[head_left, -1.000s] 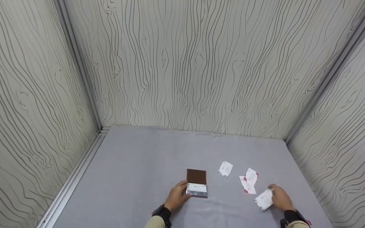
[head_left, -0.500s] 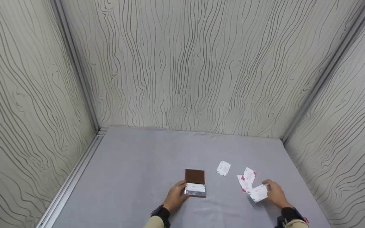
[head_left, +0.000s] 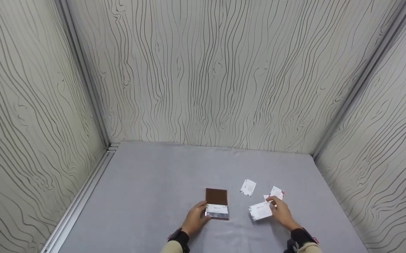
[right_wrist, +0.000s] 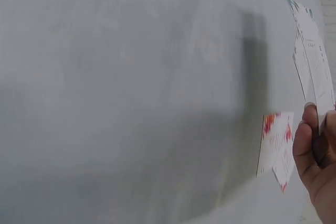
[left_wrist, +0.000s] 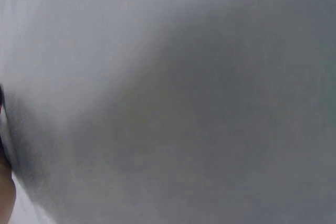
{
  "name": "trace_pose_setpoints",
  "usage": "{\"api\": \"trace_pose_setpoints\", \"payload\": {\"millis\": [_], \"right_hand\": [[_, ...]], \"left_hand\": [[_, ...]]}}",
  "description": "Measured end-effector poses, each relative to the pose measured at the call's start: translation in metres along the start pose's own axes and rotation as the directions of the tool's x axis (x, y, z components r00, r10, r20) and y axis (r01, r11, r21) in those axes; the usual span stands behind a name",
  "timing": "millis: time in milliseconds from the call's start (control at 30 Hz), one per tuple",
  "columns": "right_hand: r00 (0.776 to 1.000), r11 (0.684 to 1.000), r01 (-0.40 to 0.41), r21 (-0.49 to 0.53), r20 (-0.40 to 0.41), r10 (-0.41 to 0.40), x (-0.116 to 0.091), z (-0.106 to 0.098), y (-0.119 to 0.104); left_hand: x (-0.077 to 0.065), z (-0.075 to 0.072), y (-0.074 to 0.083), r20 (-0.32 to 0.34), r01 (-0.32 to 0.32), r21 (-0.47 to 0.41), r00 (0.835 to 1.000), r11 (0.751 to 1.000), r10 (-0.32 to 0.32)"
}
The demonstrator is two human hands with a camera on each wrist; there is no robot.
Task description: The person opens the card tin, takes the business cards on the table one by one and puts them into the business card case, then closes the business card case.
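An opened brown card holder (head_left: 216,196) lies on the grey cloth, with a white card (head_left: 217,208) in its lower pocket. My left hand (head_left: 195,218) grips the holder's left side, thumb at the bottom corner; only a sliver of skin shows at the left wrist view's edge. To the right, my right hand (head_left: 282,213) pinches a white business card (head_left: 260,211) by one edge, above the cloth. Behind that hand, two red-flowered cards (head_left: 277,192) overlap, partly hidden by it. In the right wrist view the pinched card (right_wrist: 317,56) appears nearly edge-on between thumb and fingers.
Another white card (head_left: 248,187) lies flat between the holder and the red-flowered cards. Grey cloth (head_left: 153,182) covers the table. Wood-grain patterned panels (head_left: 203,77) enclose it at the back and both sides, with a metal rail (head_left: 80,200) along the left edge.
My right hand has carried the white card leftward, past the red-flowered cards and towards the holder. The left hand keeps its grip on the holder, which stays in place.
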State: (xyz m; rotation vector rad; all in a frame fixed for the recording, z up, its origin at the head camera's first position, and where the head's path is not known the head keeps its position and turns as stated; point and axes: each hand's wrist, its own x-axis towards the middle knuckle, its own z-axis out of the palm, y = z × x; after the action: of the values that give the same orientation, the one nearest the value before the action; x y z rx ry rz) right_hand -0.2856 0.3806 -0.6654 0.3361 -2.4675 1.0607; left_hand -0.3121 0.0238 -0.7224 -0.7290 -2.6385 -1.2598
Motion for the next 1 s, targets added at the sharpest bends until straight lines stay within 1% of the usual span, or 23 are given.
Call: {"api": "trace_pose_setpoints", "payload": {"millis": [100,167,300,400,467,567,600,767,900,1000], "right_hand": [[1.000,0.999,0.005,0.043,-0.008,-0.004,0.001,0.015,-0.006],[1.000,0.998,-0.016,0.059,0.004,0.016,0.002,0.024,-0.010],[0.990,0.980,-0.128,0.151,0.077,0.117,0.006,0.042,-0.021],[0.980,0.959,-0.181,0.217,0.118,0.159,0.011,0.055,-0.030],[0.982,0.958,-0.168,0.231,0.119,0.144,0.014,0.064,-0.036],[0.989,0.962,-0.125,0.243,0.105,0.102,0.017,0.076,-0.043],[0.992,0.965,-0.103,0.242,0.098,0.082,0.017,0.080,-0.045],[0.997,0.979,-0.013,0.205,0.076,-0.002,0.019,0.098,-0.054],[0.997,0.984,0.000,0.178,0.081,-0.014,0.020,0.108,-0.060],[0.994,0.986,-0.027,0.167,0.110,0.009,0.021,0.113,-0.064]], "left_hand": [[-0.001,-0.002,0.002,0.005,0.006,-0.005,1.000,1.000,-0.006],[-0.001,-0.002,0.002,0.003,0.004,-0.006,1.000,1.000,-0.004],[-0.002,-0.003,0.003,0.000,-0.005,0.000,1.000,1.000,0.005],[-0.002,-0.004,0.004,-0.004,-0.008,0.002,1.000,1.000,0.008],[-0.002,-0.004,0.004,-0.009,-0.009,-0.001,1.000,1.000,0.009],[-0.001,-0.004,0.003,-0.010,-0.011,-0.001,1.000,1.000,0.011],[-0.001,-0.003,0.002,-0.011,-0.016,-0.001,1.000,1.000,0.016],[0.000,-0.003,0.001,0.005,0.012,0.001,1.000,1.000,-0.012],[0.000,-0.003,0.002,-0.001,0.012,-0.006,1.000,1.000,-0.012],[0.000,-0.003,0.004,0.001,0.012,-0.017,1.000,1.000,-0.012]]}}
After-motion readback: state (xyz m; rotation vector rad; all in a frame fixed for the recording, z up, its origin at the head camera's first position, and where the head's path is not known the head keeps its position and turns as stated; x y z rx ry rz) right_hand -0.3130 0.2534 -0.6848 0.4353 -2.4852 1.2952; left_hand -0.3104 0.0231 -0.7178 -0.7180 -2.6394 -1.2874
